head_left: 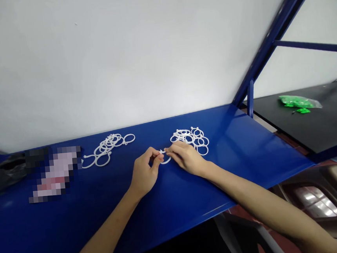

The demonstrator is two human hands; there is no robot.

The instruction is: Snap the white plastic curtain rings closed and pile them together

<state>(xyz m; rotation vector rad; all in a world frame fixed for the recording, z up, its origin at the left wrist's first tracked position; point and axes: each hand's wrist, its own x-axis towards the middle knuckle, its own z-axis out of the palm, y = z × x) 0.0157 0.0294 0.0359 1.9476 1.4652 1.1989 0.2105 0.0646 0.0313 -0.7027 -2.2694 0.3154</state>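
Both my hands meet over the middle of a blue table (75,213). My left hand (144,172) and my right hand (185,157) each pinch one white plastic ring (165,160) between fingertips, just above the tabletop. Right behind my right hand lies a pile of several white rings (194,138). Another pile of white rings (108,147), some of them linked in a row, lies to the left of my left hand.
A blurred-out object (54,174) lies at the left of the table beside something dark (1,174). A white wall rises behind. To the right, past a blue frame post (270,39), a black table (318,125) carries a bag of green pieces (298,102).
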